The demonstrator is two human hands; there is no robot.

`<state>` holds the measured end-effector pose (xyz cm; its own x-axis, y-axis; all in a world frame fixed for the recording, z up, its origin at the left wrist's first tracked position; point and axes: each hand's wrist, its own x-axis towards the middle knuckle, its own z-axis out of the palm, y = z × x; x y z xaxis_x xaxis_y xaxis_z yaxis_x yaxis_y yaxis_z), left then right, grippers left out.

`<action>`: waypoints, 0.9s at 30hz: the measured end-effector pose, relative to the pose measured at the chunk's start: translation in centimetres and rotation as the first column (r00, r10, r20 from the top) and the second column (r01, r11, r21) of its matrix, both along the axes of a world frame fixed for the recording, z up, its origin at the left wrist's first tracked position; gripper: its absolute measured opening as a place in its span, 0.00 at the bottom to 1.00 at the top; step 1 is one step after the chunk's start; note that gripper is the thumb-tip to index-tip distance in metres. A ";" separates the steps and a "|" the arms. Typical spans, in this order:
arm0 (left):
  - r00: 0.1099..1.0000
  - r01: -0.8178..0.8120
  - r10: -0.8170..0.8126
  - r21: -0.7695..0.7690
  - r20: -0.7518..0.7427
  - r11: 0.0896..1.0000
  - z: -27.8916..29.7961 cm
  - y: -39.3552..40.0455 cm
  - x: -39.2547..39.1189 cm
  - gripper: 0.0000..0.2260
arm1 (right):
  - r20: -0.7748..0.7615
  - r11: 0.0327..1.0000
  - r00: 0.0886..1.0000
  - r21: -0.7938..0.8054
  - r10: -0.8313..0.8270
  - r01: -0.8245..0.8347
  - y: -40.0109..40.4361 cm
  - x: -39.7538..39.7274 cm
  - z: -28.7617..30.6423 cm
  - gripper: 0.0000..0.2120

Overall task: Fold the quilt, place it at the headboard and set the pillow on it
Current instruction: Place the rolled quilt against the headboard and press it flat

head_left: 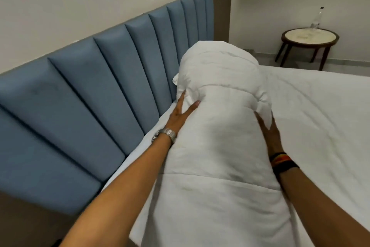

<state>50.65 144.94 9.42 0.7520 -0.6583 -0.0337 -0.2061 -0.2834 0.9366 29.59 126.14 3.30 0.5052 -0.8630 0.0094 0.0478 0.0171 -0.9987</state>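
Observation:
The folded white quilt (218,126) is a long thick bundle lying on the bed beside the blue padded headboard (90,96), running away from me. My left hand (180,114), with a metal watch on its wrist, presses flat against the bundle's left side, fingers spread. On the opposite side my right hand (269,132), with dark bands on its wrist, presses in, so the quilt is held between both palms. No separate pillow can be made out.
The white bed sheet (320,116) stretches to the right of the quilt. Beyond the bed's far corner stands a small round side table (309,36) with a clear bottle (317,19) on it. White walls rise behind the headboard.

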 end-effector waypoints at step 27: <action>0.725 -0.055 -0.365 0.577 0.584 0.815 -24.4 9.3 17.3 0.28 | -0.814 0.873 0.571 -0.353 -0.110 -0.335 13.1 22.8 -16.2 0.34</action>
